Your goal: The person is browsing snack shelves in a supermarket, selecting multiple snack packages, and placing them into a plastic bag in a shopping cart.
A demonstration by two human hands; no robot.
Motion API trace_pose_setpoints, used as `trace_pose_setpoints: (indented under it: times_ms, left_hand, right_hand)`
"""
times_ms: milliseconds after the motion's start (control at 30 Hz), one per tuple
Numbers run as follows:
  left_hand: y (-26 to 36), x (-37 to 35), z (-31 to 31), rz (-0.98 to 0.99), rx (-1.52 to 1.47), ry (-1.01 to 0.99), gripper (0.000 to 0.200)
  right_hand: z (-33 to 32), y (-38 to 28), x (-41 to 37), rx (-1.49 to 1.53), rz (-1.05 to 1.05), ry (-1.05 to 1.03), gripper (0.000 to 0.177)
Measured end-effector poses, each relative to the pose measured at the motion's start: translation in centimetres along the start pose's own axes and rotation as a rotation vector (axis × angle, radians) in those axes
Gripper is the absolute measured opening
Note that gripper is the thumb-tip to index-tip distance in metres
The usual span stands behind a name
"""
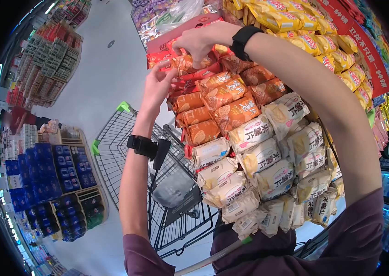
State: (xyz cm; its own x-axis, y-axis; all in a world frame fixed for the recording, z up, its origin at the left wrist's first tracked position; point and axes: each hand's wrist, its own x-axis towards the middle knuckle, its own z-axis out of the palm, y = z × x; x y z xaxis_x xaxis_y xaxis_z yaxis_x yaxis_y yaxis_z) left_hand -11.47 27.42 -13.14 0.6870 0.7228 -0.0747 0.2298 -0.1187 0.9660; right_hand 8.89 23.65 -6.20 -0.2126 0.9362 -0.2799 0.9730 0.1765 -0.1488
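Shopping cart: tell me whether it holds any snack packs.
No, the shopping cart shows only wire mesh and a grey flap; the snack packs are stacked beside it.

A pile of snack bags (249,152) fills the middle and right of the frame. The shopping cart (111,158) sits left of it, low down. A drinks shelf (61,184) stands at the lower left.

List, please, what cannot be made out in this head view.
- Right hand: its fingers cover the orange packet, so the grip is unclear.
- Shopping cart: inside partly hidden by left forearm and cream packets.
- Far shelf labels: too small.
- Right shelves: cut off by lens edge.
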Motion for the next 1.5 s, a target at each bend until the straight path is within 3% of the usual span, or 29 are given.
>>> trace_pose_setpoints:
  times_ms: [100, 200, 300, 500, 900, 1000, 1100, 1200, 1400, 1500]
  left_hand:
    - [-0.3, 0.6, 0.3, -0.073, 0.097, -0.041, 0.050]
    - [-1.5, 1.4, 0.0, 0.040, 0.182, -0.177, 0.049]
    - [-1.7, 1.7, 0.1, 0.125, 0.391, -0.188, 0.044]
    - [-1.7, 1.8, 0.2, 0.073, 0.313, -0.180, 0.035]
    - [0.4, 0.5, -0.1, 0.006, 0.524, -0.322, 0.033]
    - [1.2, -0.4, -0.3, 0.135, 0.612, -0.127, 0.035]
    - [-0.2, 0.2, -0.7, 0.122, 0.524, -0.186, 0.038]
    - [-0.7, 0.3, 0.2, -0.017, 0.254, -0.343, 0.040]
    - [-0.3, 0.4, 1.3, -0.033, 0.142, -0.374, 0.039]
    - [-0.1, 0.0, 1.1, 0.051, 0.372, -0.334, 0.039]
  right_hand:
    - [0.7, -0.4, -0.7, 0.065, 0.100, -0.148, 0.069]
    - [2.2, 0.3, 0.4, -0.045, 0.133, -0.263, 0.071]
    - [3.0, 1.1, 1.0, -0.056, 0.111, -0.217, 0.070]
    - [4.0, 1.5, 1.1, -0.014, 0.042, -0.162, 0.070]
    - [3.3, 0.6, 0.7, -0.037, 0.125, -0.266, 0.060]
    - [3.2, 0.2, 0.6, -0.070, 0.160, -0.269, 0.058]
    - [3.8, 0.2, 1.0, -0.176, 0.090, -0.242, 0.055]
    - [4.5, 0.5, 1.5, -0.220, 0.090, -0.221, 0.051]
    - [5.0, 0.8, 0.7, -0.238, 0.095, -0.164, 0.045]
    - [5.5, 0.6, 0.9, -0.279, 0.098, -0.168, 0.039]
